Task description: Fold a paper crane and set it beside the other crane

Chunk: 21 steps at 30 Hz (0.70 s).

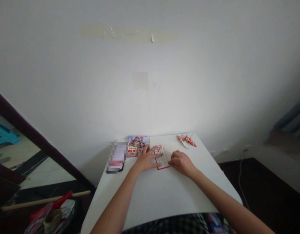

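A sheet of printed paper (pixel 164 160) with a red border lies flat on the white table (pixel 150 195). My left hand (pixel 145 160) is spread open, some fingers resting on the sheet's left part and others reaching over the lower edge of a colourful leaflet (pixel 138 143). At the sheet's right edge, my right hand (pixel 181 161) has its fingers curled together in a pinch; whether the paper edge is between them is hard to see. Two red and white folded paper cranes (pixel 187 140) sit near the table's back right corner.
A phone (pixel 116 157), partly blurred, lies at the table's left edge. The wall (pixel 150 107) rises right behind the table. On the left floor stands a bin (pixel 55 217) with a wooden stick (pixel 47 200) across it. A cable (pixel 240 175) hangs at right.
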### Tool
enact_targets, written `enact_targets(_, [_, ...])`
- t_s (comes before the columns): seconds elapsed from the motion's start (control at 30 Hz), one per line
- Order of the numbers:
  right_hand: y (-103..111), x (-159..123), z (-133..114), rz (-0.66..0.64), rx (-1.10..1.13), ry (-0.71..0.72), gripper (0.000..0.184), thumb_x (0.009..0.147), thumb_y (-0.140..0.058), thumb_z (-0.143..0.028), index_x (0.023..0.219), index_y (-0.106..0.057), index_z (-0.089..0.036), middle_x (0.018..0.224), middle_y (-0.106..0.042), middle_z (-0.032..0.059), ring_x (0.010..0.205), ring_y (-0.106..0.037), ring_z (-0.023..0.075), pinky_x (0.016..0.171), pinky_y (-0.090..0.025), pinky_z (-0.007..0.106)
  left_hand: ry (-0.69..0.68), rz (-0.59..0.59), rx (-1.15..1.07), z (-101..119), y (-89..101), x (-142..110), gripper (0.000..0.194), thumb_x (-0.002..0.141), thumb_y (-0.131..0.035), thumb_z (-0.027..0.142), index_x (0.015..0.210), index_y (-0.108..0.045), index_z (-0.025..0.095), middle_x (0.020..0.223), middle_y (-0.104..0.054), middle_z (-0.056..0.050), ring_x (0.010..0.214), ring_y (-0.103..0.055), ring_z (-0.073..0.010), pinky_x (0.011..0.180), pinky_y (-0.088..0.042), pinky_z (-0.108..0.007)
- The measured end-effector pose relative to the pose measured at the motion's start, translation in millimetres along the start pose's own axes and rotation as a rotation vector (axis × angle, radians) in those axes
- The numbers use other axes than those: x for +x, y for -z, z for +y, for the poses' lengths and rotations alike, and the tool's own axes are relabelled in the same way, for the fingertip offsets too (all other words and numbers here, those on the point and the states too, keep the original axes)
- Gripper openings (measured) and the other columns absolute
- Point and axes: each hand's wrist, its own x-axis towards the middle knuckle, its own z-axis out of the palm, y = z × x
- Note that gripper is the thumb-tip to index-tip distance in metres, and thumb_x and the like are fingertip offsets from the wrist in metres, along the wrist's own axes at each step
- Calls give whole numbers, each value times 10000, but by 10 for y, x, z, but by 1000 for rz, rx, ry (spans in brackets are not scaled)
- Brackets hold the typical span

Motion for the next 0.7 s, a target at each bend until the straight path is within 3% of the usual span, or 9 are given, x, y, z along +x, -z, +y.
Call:
enact_targets(0.4, [-86,-69,49,126,57,109,102,919,-652,-239,924,-751,-260,975,-684,59,939,-608,195,810,-489,327,-10,24,39,-24,-46,4,616,825,-528,753,1412,-409,610,1677,-198,116,1537,-10,-452,1085,78,-827])
enact_targets(0.57, [-80,-68,27,138,144,148,112,935,-619,-215,960,-723,-248,1225,-667,80,1172,-577,227,958,-514,391,-37,57,43,-31,-57,-17,610,852,-534,712,1431,-371,608,1690,-138,105,1543,-41,-431,1099,46,-822])
enact_targets(0.7, [-93,-53,26,129,161,156,171,955,-560,-169,998,-708,-243,1309,-656,69,1312,-508,242,1078,-468,458,-43,167,33,-38,-92,-14,600,857,-596,639,1421,-393,606,1691,-122,109,1538,-115,-409,1126,32,-799])
